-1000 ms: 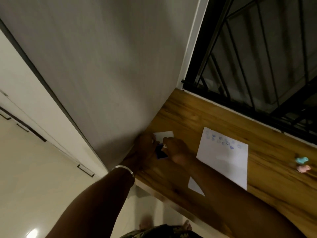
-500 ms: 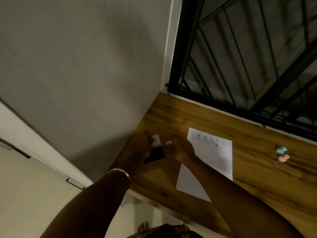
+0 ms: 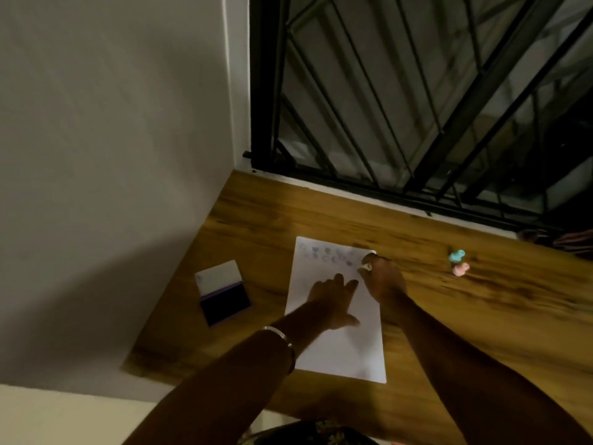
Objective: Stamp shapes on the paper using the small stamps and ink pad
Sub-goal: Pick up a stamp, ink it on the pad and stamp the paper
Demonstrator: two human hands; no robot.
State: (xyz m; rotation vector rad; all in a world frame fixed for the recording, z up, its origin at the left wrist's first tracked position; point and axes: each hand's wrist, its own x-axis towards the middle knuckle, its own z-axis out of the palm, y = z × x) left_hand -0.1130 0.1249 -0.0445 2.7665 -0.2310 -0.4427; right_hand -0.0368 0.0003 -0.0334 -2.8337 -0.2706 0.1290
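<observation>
A white sheet of paper [image 3: 340,348] lies on the wooden table [image 3: 465,309], with several bluish stamped shapes along its far edge. My left hand [image 3: 333,300] rests flat on the sheet, fingers spread. My right hand [image 3: 382,277] is closed on a small pale stamp [image 3: 365,267] and holds it down at the paper's far right corner. The ink pad [image 3: 224,298] sits open to the left of the paper, its dark pad toward me and its white lid folded back. A teal stamp [image 3: 457,254] and a pink stamp [image 3: 460,269] lie to the right.
A grey wall [image 3: 112,155] borders the table on the left. A black window grille [image 3: 417,107] runs along the far edge. The near table edge sits just in front of my body.
Both hands have left the ink pad and moved right onto the paper. My right hand carried the pale stamp to the far right corner. The camera view swung right.
</observation>
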